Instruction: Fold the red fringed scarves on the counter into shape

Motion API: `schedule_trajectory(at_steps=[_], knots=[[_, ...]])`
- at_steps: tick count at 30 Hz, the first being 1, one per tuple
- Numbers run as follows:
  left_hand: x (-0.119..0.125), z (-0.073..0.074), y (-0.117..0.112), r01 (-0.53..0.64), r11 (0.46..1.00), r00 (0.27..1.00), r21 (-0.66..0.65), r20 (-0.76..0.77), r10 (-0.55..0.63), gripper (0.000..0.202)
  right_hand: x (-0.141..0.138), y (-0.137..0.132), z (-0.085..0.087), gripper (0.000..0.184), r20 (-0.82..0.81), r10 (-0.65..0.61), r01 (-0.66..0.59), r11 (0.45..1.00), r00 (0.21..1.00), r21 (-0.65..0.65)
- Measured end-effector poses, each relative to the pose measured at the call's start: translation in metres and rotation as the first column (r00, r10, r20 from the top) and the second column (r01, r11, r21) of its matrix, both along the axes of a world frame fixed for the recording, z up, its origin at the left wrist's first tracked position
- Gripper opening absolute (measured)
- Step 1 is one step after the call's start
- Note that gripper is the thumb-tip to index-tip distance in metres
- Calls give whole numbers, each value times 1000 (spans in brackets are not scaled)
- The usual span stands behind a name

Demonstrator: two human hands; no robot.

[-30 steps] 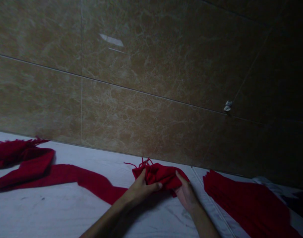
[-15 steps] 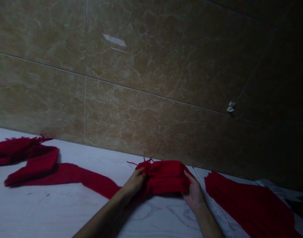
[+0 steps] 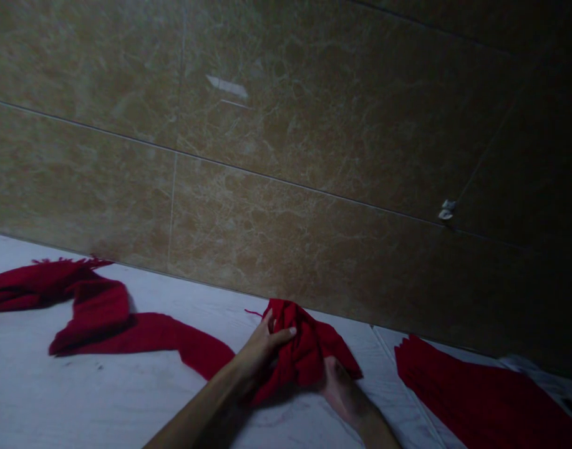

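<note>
A red fringed scarf (image 3: 309,349) is bunched between my two hands near the far edge of the white surface. My left hand (image 3: 269,346) is closed on its left side, thumb lying across the folds. Lower on the right, my right hand (image 3: 339,383) grips the cloth with the thumb on top and the other fingers hidden. From under my left forearm a long red strip (image 3: 155,333) runs left to a loose heap with a fringed end. A loose strand sticks out beside my left hand.
On the right lies a stack of folded red cloth (image 3: 482,393), with clear plastic behind it. The white surface (image 3: 140,399) has a seam near the stack. Beyond its edge is a brown marbled tile floor (image 3: 267,231) bearing a small white scrap (image 3: 447,210).
The flat folded bundle is now gathered and creased, its right end a slanted point. My right hand has moved left and toward me, closer to my left hand. The view has shifted slightly.
</note>
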State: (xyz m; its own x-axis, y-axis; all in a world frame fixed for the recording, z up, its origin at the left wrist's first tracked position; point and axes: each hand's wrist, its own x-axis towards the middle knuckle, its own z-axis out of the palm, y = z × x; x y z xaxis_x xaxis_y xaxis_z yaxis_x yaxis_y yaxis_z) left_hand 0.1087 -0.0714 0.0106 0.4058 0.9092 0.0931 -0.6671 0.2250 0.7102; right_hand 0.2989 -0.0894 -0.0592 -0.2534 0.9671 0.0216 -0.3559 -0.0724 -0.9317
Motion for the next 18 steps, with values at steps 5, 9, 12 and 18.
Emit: schedule_trajectory(at_steps=[5, 9, 12, 18], knots=[[11, -15, -3, 37, 985, 991, 169, -133, -14, 79, 1, 2, 17, 35, 132, -268, 267, 963, 954, 28], [14, -28, 5, -127, 978, 942, 164, -288, 171, 66, 6, 6, 32, 41, 99, -492, 492, 870, 865, 26], [11, -29, 7, -88, 985, 860, 147, -488, 150, 47, 6, 4, 36, 45, 15, -494, 494, 869, 869, 21], [11, -22, -9, -15, 938, 818, 345, -535, 210, 37, 2, 0, 37, 46, -12, -480, 480, 877, 877, 16]])
